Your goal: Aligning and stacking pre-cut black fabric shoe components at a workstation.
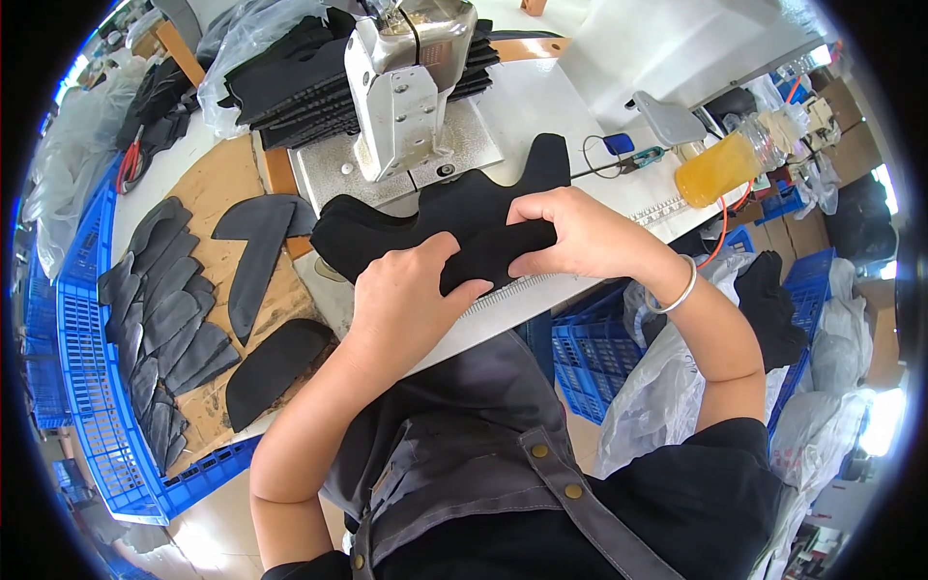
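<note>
A black fabric piece point(469, 208) with curved cut-outs lies on the sewing machine's white table, just in front of the machine head point(398, 111). Its near edge is folded up, and both of my hands grip it there. My left hand point(401, 300) has fingers on top of the fold at its left end, thumb along the near side. At the right end, my right hand point(575, 232) pinches the fold between thumb and fingers. Part of the fabric is hidden under my hands. The needle area is behind the machine's white housing.
Left, dark cut pieces point(174, 319) overlap on a cardboard sheet point(227, 179) over a blue crate point(101, 416). Black pieces point(295, 87) are stacked behind the machine. A ruler strip point(522, 283) edges the table. Right are a yellow-liquid bottle point(715, 172), scissors point(643, 159) and another crate point(590, 358).
</note>
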Demonstrator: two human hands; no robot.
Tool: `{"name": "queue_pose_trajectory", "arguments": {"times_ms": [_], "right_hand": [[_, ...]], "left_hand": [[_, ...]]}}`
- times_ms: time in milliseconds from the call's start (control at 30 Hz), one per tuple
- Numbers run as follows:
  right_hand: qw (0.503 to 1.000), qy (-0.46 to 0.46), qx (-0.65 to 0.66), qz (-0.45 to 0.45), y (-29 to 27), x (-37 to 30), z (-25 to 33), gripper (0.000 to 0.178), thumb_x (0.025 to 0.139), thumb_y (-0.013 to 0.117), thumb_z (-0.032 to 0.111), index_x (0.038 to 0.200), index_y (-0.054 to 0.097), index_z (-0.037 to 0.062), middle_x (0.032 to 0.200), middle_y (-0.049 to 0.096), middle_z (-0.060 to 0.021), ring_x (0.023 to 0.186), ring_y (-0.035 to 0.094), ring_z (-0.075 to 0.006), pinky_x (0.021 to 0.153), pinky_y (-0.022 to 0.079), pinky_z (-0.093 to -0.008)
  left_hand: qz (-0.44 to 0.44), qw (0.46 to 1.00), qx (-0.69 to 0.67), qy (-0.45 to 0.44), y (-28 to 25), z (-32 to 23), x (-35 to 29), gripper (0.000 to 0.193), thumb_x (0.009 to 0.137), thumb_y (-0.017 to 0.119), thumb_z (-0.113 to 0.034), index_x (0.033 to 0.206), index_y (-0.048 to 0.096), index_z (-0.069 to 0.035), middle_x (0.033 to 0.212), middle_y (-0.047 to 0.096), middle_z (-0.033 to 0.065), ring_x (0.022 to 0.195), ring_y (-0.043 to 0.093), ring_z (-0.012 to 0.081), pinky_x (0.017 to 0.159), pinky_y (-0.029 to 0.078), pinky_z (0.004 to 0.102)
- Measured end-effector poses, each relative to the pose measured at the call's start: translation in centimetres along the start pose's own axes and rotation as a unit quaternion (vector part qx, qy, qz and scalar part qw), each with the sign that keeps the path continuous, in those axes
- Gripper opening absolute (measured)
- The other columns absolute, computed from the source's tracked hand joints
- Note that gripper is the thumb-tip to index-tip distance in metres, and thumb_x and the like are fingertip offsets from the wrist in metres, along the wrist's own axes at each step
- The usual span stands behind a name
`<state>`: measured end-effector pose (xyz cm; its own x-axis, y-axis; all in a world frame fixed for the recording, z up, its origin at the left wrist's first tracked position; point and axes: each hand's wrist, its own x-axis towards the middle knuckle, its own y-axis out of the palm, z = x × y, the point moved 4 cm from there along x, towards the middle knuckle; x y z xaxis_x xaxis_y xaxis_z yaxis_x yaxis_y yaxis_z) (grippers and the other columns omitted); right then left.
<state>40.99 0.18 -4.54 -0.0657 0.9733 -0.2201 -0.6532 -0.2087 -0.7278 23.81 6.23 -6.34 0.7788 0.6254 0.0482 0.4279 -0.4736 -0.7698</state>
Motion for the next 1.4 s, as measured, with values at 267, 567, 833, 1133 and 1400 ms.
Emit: {"name": "queue_pose_trajectory", "arguments": {"times_ms": [267,567,833,1133,1400], "right_hand": [[0.995,-0.023,-0.095,-0.024,0.8,0.7,1.0,0.047,0.063,0.082,0.028,0.091,0.060,-0.0024,0.076,0.061,-0.0210,0.067,0.060,-0.0344,0.060,0.045,-0.0374],[0.994,-0.019,-0.109,-0.025,0.5,0.9,1.3,0.050,0.060,0.084,0.030,0.087,0.059,-0.0051,0.077,0.061,-0.0221,0.070,0.060,-0.0364,0.063,0.045,-0.0378],[0.994,0.014,-0.110,-0.010,0.6,1.2,1.4,0.049,0.061,0.084,0.029,0.087,0.059,-0.0041,0.076,0.060,-0.0212,0.071,0.059,-0.0357,0.064,0.045,-0.0374],[0.993,0.026,-0.116,0.013,0.5,1.1,1.2,0.047,0.063,0.082,0.029,0.088,0.059,-0.0031,0.076,0.062,-0.0211,0.073,0.061,-0.0354,0.064,0.046,-0.0386],[0.997,0.070,0.015,-0.014,-1.9,-0.6,-2.5,0.025,0.082,0.071,0.025,0.079,0.062,0.0010,0.069,0.064,-0.0079,0.062,0.060,-0.0168,0.059,0.048,-0.0302]], "left_hand": [[0.000,0.999,0.033,0.016,-0.9,0.2,-0.2,0.034,0.074,0.074,-0.029,0.083,0.059,-0.001,0.065,0.061,0.0150,0.063,0.061,0.0321,0.057,0.047,0.0391],[0.051,0.998,-0.034,-0.002,-2.4,1.8,-0.2,0.027,0.075,0.075,-0.019,0.070,0.057,0.000,0.054,0.054,0.0094,0.048,0.050,0.0217,0.050,0.040,0.0331],[0.070,0.997,0.000,-0.015,-2.5,1.8,-0.3,0.027,0.076,0.072,-0.025,0.070,0.060,-0.003,0.064,0.061,0.0125,0.065,0.062,0.0318,0.059,0.049,0.0397],[-0.165,0.960,0.153,0.169,-0.6,-2.0,-3.1,0.065,0.064,0.077,-0.019,0.122,0.053,-0.001,0.134,0.045,0.0142,0.121,0.046,0.0340,0.098,0.037,0.0430],[-0.097,0.958,0.203,0.178,3.9,-1.5,-2.7,0.079,0.073,0.069,-0.036,0.137,0.041,0.000,0.144,0.040,0.0138,0.133,0.039,0.0273,0.107,0.033,0.0412]]}}
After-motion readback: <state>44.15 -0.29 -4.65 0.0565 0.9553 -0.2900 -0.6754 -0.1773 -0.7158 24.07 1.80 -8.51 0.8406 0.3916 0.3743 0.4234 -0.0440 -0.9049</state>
